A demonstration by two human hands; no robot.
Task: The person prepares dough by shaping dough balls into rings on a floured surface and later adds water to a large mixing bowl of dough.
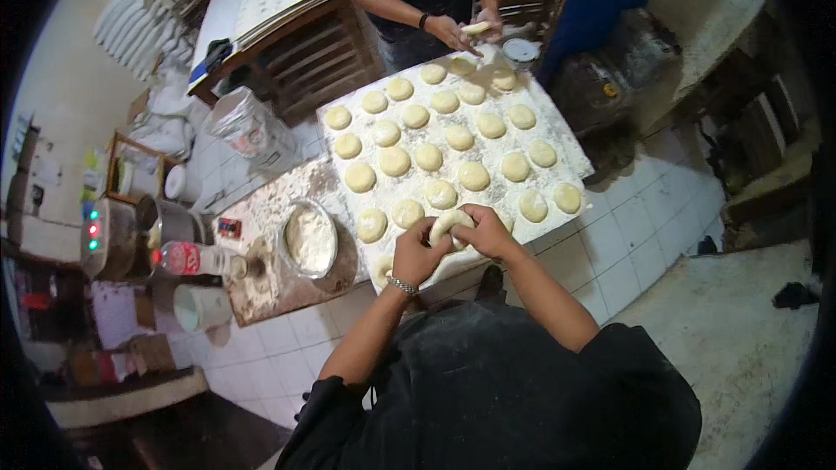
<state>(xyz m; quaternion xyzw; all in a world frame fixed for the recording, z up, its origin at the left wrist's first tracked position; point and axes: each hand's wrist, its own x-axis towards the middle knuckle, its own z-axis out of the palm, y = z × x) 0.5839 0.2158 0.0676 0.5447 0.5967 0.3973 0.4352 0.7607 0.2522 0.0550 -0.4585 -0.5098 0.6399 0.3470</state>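
Observation:
Between my two hands is a pale piece of dough (448, 224), its upper edge curving like an arch. My left hand (419, 251), with a metal watch band at the wrist, grips its left side. On its right side my right hand (488, 234) closes around it, fingers and thumb bent in. Both hands are over the near edge of a white floured board (566, 141). Several round dough pieces (473, 176) lie on it in loose rows. My hands partly cover the nearest ones.
Across the board, a person's hands (470, 30) hold another dough piece. A metal bowl of flour (310, 240) stands left on a floured wooden board (261, 283), near a plastic bottle (187, 258). A white bucket (254, 132) is behind it. Tiled floor (623, 239) lies right.

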